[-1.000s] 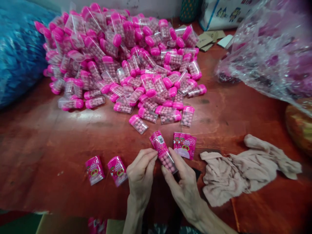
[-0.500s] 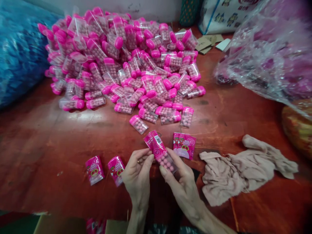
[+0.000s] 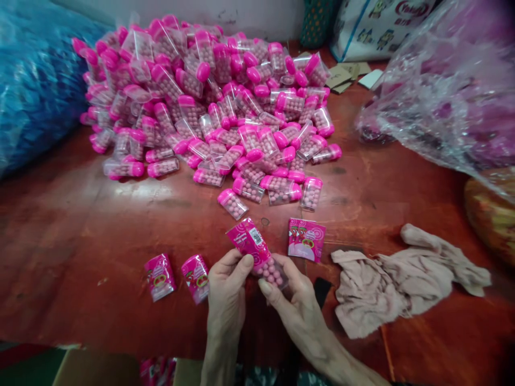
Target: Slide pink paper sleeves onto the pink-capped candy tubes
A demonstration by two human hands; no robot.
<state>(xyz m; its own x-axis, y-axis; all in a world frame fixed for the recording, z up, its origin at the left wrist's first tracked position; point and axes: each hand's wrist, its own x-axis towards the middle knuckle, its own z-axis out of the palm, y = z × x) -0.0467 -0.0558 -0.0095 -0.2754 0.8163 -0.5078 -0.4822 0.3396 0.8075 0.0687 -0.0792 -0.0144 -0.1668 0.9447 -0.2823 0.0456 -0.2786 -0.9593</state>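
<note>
Between my hands is a small clear candy container point(image 3: 272, 272) full of pink balls, its upper part inside a printed pink sleeve point(image 3: 250, 240) with a barcode. My left hand point(image 3: 228, 287) pinches the sleeve's left side between thumb and fingers. Gripping the clear lower end from the right is my right hand point(image 3: 296, 300), its thumb in front. The sleeve tilts up to the left, and the container's cap does not show. To the right lies a flat stack of printed sleeves point(image 3: 306, 239). Two sleeve-wrapped containers point(image 3: 160, 276) point(image 3: 195, 279) lie left of my left hand.
A large heap of pink-capped candy containers point(image 3: 209, 107) covers the back of the red-brown table point(image 3: 100, 230). A blue bag point(image 3: 36, 80) stands at left, clear plastic bags point(image 3: 446, 102) at right. A crumpled beige cloth point(image 3: 402, 284) lies right of my hands. Below the edge is an open cardboard box point(image 3: 96, 370).
The sleeve and container tilt further to the left and sit slightly lower in view. My right fingers have shifted on the container. The heap appears slightly further right as the view moves.
</note>
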